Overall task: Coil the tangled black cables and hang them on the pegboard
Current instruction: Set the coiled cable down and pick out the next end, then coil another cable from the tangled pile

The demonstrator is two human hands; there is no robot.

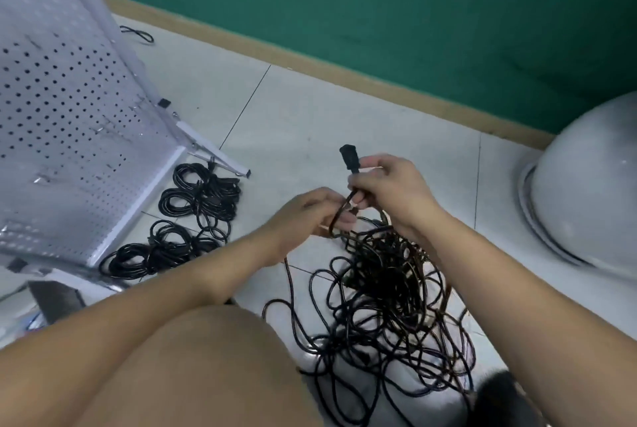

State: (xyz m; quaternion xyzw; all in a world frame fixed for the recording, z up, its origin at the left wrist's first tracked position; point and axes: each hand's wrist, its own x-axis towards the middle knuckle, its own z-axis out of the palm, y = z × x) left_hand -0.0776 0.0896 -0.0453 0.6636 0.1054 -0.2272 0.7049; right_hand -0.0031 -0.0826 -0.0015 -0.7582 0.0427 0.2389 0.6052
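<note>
A big tangle of black cables (386,292) lies on the tiled floor in front of me. My right hand (389,188) grips one cable just below its black plug (349,159), which sticks up above the fingers. My left hand (310,216) pinches the same cable a little lower, where it runs down into the tangle. A white pegboard (62,109) stands tilted at the left. Several coiled black cables (193,213) lie on the floor along its lower edge.
A green wall (379,13) with a tan skirting runs across the back. A large white dome-shaped object (593,185) sits at the right. A loose thin cable (138,33) lies behind the pegboard. My knee (206,375) fills the lower middle.
</note>
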